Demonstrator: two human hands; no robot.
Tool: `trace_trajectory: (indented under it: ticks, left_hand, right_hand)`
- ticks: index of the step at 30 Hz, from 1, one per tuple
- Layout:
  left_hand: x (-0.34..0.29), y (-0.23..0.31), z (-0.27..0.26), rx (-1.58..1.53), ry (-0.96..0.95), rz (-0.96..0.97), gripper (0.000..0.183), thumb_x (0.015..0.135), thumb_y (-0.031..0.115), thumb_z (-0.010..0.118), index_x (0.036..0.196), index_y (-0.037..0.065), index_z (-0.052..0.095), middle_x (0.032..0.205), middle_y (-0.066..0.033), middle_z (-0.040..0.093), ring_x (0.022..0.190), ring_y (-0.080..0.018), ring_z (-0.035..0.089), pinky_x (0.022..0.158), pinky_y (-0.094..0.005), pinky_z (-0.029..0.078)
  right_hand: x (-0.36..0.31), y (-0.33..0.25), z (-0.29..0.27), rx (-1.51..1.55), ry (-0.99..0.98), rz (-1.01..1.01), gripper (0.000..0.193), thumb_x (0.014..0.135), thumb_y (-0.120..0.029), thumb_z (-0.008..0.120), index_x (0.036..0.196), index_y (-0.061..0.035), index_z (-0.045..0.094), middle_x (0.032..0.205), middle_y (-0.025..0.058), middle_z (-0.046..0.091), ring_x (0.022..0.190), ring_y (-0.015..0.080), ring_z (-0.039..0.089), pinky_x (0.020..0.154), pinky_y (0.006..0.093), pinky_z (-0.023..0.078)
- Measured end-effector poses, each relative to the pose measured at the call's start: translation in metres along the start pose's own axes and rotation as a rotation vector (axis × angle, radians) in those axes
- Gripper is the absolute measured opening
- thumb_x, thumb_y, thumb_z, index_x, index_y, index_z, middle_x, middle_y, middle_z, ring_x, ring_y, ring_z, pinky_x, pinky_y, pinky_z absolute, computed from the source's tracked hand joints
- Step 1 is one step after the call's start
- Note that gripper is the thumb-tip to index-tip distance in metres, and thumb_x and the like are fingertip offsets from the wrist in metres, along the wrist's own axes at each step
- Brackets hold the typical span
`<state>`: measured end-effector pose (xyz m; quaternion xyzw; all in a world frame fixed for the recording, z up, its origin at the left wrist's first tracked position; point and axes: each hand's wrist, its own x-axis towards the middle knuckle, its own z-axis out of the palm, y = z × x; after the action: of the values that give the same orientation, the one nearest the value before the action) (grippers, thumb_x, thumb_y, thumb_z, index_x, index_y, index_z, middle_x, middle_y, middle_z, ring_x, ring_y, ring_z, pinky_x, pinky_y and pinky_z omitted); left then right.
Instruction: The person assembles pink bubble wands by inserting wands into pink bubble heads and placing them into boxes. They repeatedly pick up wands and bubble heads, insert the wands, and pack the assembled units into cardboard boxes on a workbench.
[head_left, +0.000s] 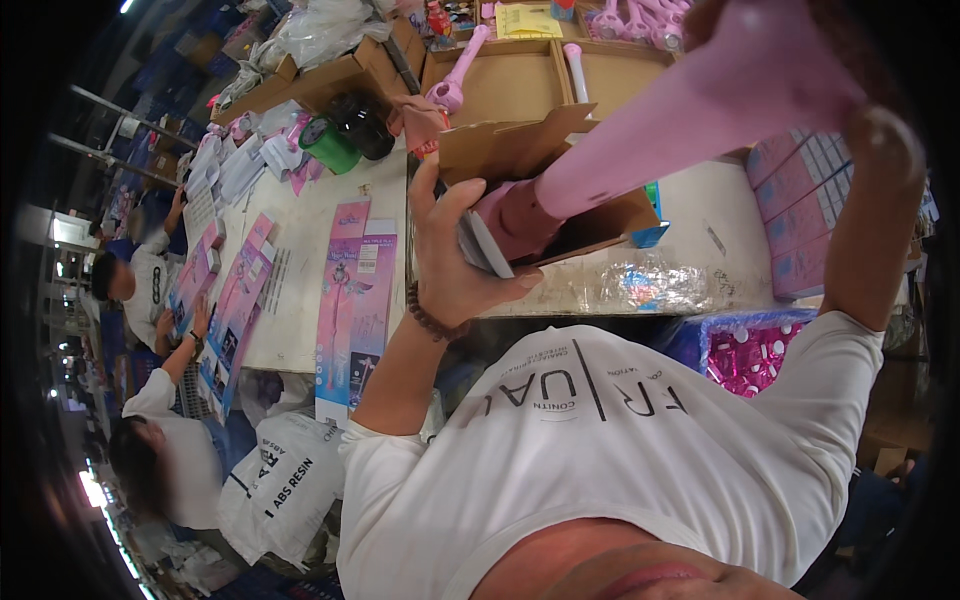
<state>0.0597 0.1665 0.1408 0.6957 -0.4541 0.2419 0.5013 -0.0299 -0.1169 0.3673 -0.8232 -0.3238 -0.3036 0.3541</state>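
Observation:
A long pink plastic toy wand (660, 130) slants across the upper right, close to the camera. Its narrower end reaches into an open cardboard box (500, 150) with raised brown flaps. My left hand (450, 245) is wrapped round the near left side of that box, thumb below and fingers above. At the upper right edge, my right hand (868, 70) is closed round the wand's wide end; it is partly cut off and dark. How deep the wand sits inside the box is hidden.
Flat pink-blue packages (355, 300) lie left on the white table (285, 330), near green tape (330, 145). Wooden trays (505, 80) hold pink wands behind. Pink boxes (800, 215) are stacked right, above a blue bin (690, 345) of magenta packets. Co-workers (170, 440) are at left.

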Motion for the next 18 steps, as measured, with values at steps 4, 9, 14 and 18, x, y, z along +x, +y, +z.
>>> trace_trajectory:
  ticks: [4,9,14,18]
  left_hand:
    - [-0.005,-0.002,0.003,-0.007,-0.019,0.07,0.094,0.047,0.043,0.09,0.124,0.013,0.045,0.138,-0.0297,0.033,0.123,-0.0454,0.04,0.102,-0.0523,0.034]
    - [-0.008,-0.002,0.013,-0.137,0.007,0.094,0.096,0.052,0.055,0.088,0.125,0.013,0.042,0.138,-0.0299,0.032,0.124,-0.0451,0.039,0.103,-0.0528,0.033]
    - [-0.011,0.005,0.015,-0.115,-0.018,0.119,0.094,0.054,0.058,0.086,0.122,0.01,0.042,0.137,-0.0305,0.034,0.125,-0.0447,0.039,0.104,-0.0525,0.033]
    - [-0.011,0.006,0.012,-0.099,-0.039,0.134,0.093,0.056,0.059,0.085,0.121,0.009,0.041,0.136,-0.0319,0.035,0.126,-0.0451,0.038,0.103,-0.0528,0.034]
  right_hand:
    - [-0.003,-0.013,0.046,-0.128,-0.545,0.012,0.024,0.075,-0.025,0.068,0.083,-0.0025,0.064,0.079,0.0115,0.066,0.065,0.0272,0.063,0.059,0.0346,0.051]
    - [-0.005,-0.005,0.103,-0.283,-1.122,0.3,0.015,0.073,-0.015,0.069,0.079,-0.0014,0.064,0.072,0.0131,0.065,0.063,0.0318,0.062,0.058,0.0379,0.05]
    - [-0.019,0.002,0.131,-0.337,-1.156,0.146,0.014,0.075,-0.014,0.064,0.075,-0.0002,0.064,0.067,0.0125,0.064,0.061,0.0315,0.063,0.059,0.0387,0.05]
    - [-0.024,0.013,0.16,-0.31,-1.284,0.164,0.019,0.082,-0.018,0.056,0.089,-0.0033,0.067,0.089,0.0134,0.067,0.084,0.031,0.065,0.072,0.0409,0.052]
